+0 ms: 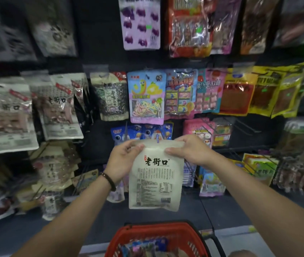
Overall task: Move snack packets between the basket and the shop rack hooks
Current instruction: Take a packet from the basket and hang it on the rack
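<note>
Holding a white snack packet (pixel 155 175) upright in front of the rack (pixel 99 43), with the printed back face toward the camera and black characters near the top. The left hand (pixel 123 163) pinches the packet's upper left corner, thumb on the near face, fingers curled behind. The right hand (pixel 191 150) grips the upper right corner likewise, thumb laid across the front. The packet's top edge is level with a row of blue packets (pixel 138 132) on the rack. A small blue mark shows at the middle of that edge; cannot tell whether it is a hook tip. The rest of the packet hangs free below the 2 hands, above and well apart from the red basket (pixel 175 232) at the bottom of the view. The basket holds several coloured packets (pixel 143 247). A dark beaded bracelet (pixel 109 180) sits on the left wrist. The rack's dark panel carries rows of hung packets, among them a purple packet (pixel 141 23) up top and a blue gummy packet (pixel 146 97) mid-row. The outer edges of the view are blurred.
</note>
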`<move>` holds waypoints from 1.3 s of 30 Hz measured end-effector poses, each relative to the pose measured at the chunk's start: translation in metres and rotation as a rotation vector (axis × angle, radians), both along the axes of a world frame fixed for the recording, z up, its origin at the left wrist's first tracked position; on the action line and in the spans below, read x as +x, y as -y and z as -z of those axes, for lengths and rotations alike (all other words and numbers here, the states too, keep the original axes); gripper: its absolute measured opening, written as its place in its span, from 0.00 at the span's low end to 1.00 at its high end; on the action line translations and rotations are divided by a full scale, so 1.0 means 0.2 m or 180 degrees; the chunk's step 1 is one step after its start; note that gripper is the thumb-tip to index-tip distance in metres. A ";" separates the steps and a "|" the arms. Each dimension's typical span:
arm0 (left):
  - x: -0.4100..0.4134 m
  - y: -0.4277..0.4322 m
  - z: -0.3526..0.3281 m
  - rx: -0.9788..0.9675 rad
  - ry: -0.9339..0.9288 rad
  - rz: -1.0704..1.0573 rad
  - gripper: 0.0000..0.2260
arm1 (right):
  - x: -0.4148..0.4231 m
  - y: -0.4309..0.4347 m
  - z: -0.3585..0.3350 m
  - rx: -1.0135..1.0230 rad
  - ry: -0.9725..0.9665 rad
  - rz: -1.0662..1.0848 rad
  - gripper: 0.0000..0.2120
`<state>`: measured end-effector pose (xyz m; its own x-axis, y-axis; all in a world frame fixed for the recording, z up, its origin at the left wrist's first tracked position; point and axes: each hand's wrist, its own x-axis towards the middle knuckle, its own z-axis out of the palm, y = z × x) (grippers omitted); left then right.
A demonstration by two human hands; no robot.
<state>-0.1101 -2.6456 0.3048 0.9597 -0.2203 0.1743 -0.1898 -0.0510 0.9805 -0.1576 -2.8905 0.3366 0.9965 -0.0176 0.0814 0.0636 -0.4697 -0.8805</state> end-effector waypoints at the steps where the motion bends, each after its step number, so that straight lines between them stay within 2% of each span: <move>1: 0.01 0.00 -0.04 -0.0014 0.0012 -0.0051 0.05 | 0.03 -0.01 -0.03 0.0106 0.0008 0.0046 0.10; 5: 0.04 -0.02 -0.17 -0.0118 -0.0044 -0.0173 0.05 | 0.09 -0.06 -0.14 0.0263 0.0162 0.0122 0.10; 6: 0.04 -0.02 -0.19 -0.0113 -0.0043 -0.0286 0.08 | 0.11 -0.08 -0.17 0.0270 0.0173 0.0101 0.10; 10: -0.05 -0.01 -0.16 0.0838 0.0769 -0.1552 0.25 | 0.16 -0.18 -0.23 0.0331 0.0308 0.0212 0.10; 11: -0.09 0.02 -0.15 0.0939 0.0845 -0.1507 0.28 | 0.17 -0.22 -0.24 0.0345 0.0367 0.0262 0.13; 13: -0.18 0.08 -0.17 0.0623 0.0411 -0.0801 0.33 | 0.21 -0.30 -0.28 0.0434 0.0374 0.0369 0.18; 15: -0.18 0.12 -0.21 0.0158 0.0070 -0.0170 0.29 | 0.24 -0.37 -0.34 0.0528 0.0297 0.0418 0.16; 16: -0.15 0.12 -0.23 0.0087 0.0205 -0.0056 0.26 | 0.25 -0.40 -0.36 0.0646 0.0227 0.0418 0.14; 19: -0.09 0.06 -0.30 0.0299 0.0820 -0.0448 0.15 | 0.27 -0.51 -0.45 0.0907 0.0248 0.0278 0.18; 22: -0.02 -0.01 -0.30 0.0462 0.0985 -0.0955 0.05 | 0.22 -0.54 -0.55 0.1220 0.0315 -0.0051 0.18; 23: 0.00 -0.04 -0.30 0.0406 0.0959 -0.1058 0.06 | 0.20 -0.52 -0.58 0.1124 0.0475 -0.0054 0.15; 25: 0.05 -0.10 -0.30 0.0106 0.0659 -0.1132 0.06 | 0.22 -0.46 -0.60 0.0341 0.1123 0.0425 0.07; 26: 0.07 -0.14 -0.31 -0.0031 0.0505 -0.1094 0.06 | 0.24 -0.43 -0.59 -0.0071 0.1294 0.0700 0.09; 27: 0.09 -0.18 -0.32 -0.0105 0.0428 -0.1002 0.06 | 0.26 -0.41 -0.57 -0.0355 0.1258 0.0867 0.19; 29: 0.09 -0.23 -0.37 -0.0038 0.0356 -0.0797 0.04 | 0.30 -0.42 -0.54 -0.0154 0.0620 0.0727 0.36; 30: 0.09 -0.25 -0.39 0.0034 0.0359 -0.0743 0.02 | 0.30 -0.45 -0.52 0.0141 0.0294 0.0536 0.36; 31: 0.09 -0.27 -0.41 0.0065 0.0339 -0.0676 0.05 | 0.31 -0.49 -0.50 0.0409 0.0103 0.0285 0.29; 32: 0.04 -0.28 -0.47 0.0057 0.0314 -0.0656 0.07 | 0.33 -0.51 -0.48 0.0575 0.0058 0.0118 0.18; 33: 0.03 -0.30 -0.50 0.0053 0.0237 -0.0695 0.08 | 0.36 -0.54 -0.46 0.0625 0.0128 0.0093 0.11; 34: 0.07 -0.34 -0.49 -0.0007 0.0175 -0.0727 0.08 | 0.39 -0.57 -0.44 0.0685 0.0245 0.0086 0.10; 37: 0.21 -0.53 -0.48 -0.0065 0.0013 -0.1013 0.25 | 0.49 -0.68 -0.44 0.1006 0.0294 0.0005 0.08; 39: 0.30 -0.66 -0.48 -0.0082 0.0002 -0.1170 0.32 | 0.55 -0.79 -0.47 0.1047 0.0291 -0.0098 0.07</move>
<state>-0.0504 -2.5133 0.4009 0.9739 0.1437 0.1758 -0.1639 -0.0913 0.9822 -0.0474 -2.7330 0.4306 0.9858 -0.0277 0.1655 0.1592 -0.1581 -0.9745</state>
